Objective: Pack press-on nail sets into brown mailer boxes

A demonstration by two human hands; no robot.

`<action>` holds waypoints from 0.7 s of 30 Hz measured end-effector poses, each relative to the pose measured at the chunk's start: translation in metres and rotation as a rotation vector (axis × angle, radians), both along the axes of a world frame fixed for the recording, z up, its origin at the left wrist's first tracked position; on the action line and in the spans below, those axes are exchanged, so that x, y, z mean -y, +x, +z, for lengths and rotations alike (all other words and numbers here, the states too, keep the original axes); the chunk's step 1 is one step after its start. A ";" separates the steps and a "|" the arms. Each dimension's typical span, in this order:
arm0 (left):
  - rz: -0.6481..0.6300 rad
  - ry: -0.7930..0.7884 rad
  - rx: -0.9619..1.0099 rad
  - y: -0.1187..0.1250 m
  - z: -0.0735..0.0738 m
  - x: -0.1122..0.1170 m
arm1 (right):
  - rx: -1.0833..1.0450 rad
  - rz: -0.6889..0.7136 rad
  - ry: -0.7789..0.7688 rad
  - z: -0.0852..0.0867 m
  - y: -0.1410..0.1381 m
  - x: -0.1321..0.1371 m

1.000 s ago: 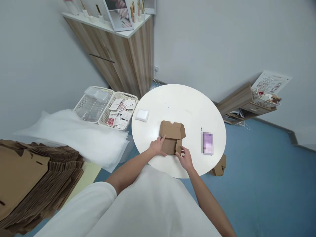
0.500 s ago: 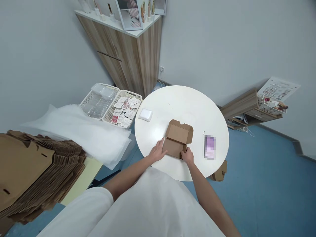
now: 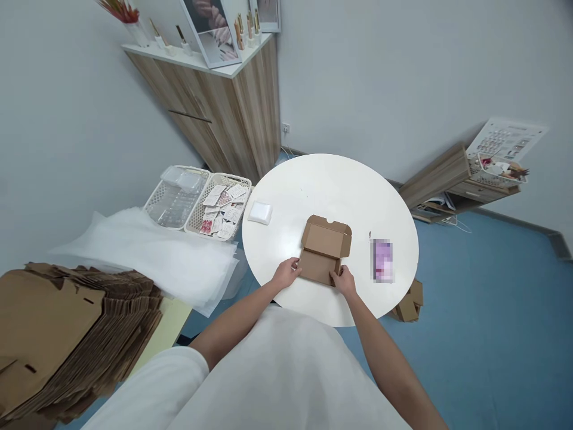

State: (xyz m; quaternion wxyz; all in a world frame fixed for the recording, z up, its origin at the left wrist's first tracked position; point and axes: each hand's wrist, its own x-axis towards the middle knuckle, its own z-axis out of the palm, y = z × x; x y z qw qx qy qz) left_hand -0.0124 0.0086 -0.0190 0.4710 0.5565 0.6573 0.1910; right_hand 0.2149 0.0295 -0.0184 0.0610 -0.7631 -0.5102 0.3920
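A small brown cardboard mailer box [image 3: 319, 267] lies on the round white table [image 3: 344, 179], its lid flap raised open toward the far side. My left hand [image 3: 285, 274] is at the box's near left side, fingers curled and closed on the edge. At the near right corner, my right hand [image 3: 344, 280] pinches the side wall between thumb and fingers. No contents show inside the box. To the left on the table lies a small white packet [image 3: 260, 212]. A pixelated purple-and-white rectangular item [image 3: 383, 260] lies to the right.
Left of the table stand a white basket of printed cards [image 3: 226, 206] and a basket of clear plastic cases [image 3: 176, 197]. Translucent sheets [image 3: 152, 251] and stacked flat cardboard [image 3: 67, 334] are nearer me. A folded carton [image 3: 409, 303] sits below the table's right edge.
My left fingers, stretched along the box's left side before, are now curled at its edge. My right hand keeps its hold on the near right corner. The camera view has shifted slightly.
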 end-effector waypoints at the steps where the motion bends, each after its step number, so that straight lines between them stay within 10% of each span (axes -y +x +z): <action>1: 0.003 -0.003 -0.001 0.001 0.001 0.000 | -0.035 -0.012 0.009 0.000 0.001 0.002; 11: 0.106 0.042 -0.029 0.005 0.000 0.013 | -0.491 -0.195 0.062 0.002 0.006 0.029; 21: 0.117 0.066 0.005 0.027 -0.008 0.000 | -0.515 -0.247 0.146 -0.006 0.021 0.013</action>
